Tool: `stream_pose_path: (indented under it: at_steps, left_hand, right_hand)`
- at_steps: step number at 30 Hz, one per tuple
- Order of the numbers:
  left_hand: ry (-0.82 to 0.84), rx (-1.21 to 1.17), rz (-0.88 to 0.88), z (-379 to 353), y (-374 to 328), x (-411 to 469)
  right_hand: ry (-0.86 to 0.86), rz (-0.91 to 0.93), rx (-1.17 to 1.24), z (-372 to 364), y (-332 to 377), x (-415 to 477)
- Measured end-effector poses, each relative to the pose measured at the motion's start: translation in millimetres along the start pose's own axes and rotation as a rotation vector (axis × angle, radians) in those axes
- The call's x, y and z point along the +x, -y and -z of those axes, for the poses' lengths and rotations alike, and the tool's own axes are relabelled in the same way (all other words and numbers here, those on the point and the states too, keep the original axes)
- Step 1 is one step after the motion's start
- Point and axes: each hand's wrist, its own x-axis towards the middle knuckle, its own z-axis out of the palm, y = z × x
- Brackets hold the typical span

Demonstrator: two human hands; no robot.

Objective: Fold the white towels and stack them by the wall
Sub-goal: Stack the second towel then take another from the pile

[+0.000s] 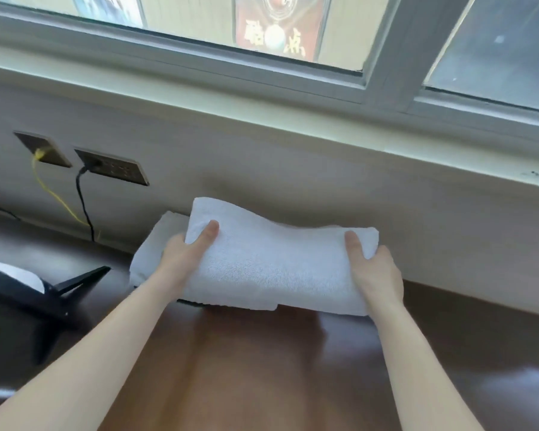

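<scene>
The left hand (181, 256) grips one short end of a folded white towel (271, 265), thumb on top and fingers hidden beneath. The right hand (375, 270) grips the other end the same way. The towel looks light, soft and floppy, with a nubby terry surface. It dips between the hands, so holding both ends probably keeps the folds together best. It sits on or just above a second folded towel (150, 253) at the back edge of the glossy dark brown table (262, 384), close against the pale wall (293, 169). Wall sockets (112, 166) lie to the left.
</scene>
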Motion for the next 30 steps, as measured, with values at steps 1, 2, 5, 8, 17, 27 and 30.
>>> stream_pose_path:
  at_steps: [1, 2, 5, 8, 17, 27, 30]
  left_hand:
    - [-0.007, 0.015, -0.021, 20.2, -2.3, 11.5]
    - [-0.009, 0.028, -0.045, 39.1, -4.1, 22.8]
    - [-0.028, 0.019, -0.077, 82.1, -6.7, 57.1]
    - [-0.052, 0.020, -0.062, 108.4, -3.5, 91.4]
    - [-0.037, 0.273, 0.071, 109.6, 52.7, 154.0]
    - [-0.080, 0.494, 0.025, 100.8, 58.9, 172.9]
    - [-0.081, 0.572, 0.001, 99.7, 58.4, 175.5]
  right_hand:
    - [0.006, 0.001, 0.003, -17.3, 12.4, -5.0]
    - [0.008, -0.003, 0.008, -33.1, 23.7, -9.6]
    - [-0.001, -0.018, 0.012, -76.1, 52.0, -18.3]
    - [-0.013, -0.035, 0.000, -110.3, 72.7, -20.8]
    - [0.040, -0.193, -0.051, -163.8, 68.5, -3.5]
    - [0.062, -0.270, -0.121, -174.6, 59.1, 17.3]
    - [0.069, -0.271, -0.168, -177.3, 58.9, 23.9]
